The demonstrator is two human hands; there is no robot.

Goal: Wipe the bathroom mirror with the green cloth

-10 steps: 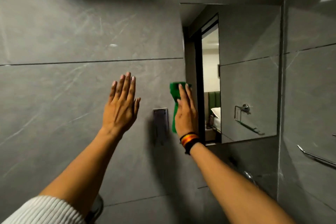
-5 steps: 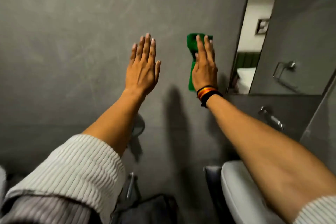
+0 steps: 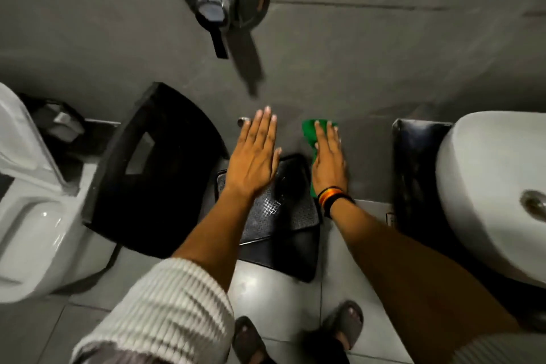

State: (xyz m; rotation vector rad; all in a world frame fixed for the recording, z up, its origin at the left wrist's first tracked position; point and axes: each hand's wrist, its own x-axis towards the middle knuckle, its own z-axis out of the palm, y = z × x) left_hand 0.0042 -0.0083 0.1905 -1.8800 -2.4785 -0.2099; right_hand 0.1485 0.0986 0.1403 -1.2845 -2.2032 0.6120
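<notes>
Both arms outstretched, left hand (image 3: 251, 162) and right hand (image 3: 329, 167) flat.

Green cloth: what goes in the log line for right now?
view: head, looking down | left hand: open, flat | right hand: flat on green cloth | mirror: out of view

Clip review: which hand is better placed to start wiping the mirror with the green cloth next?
Right. The right hand has the green cloth under its straight fingers; the left hand is spread and empty. The mirror is out of view, so reach cannot be compared.
</notes>
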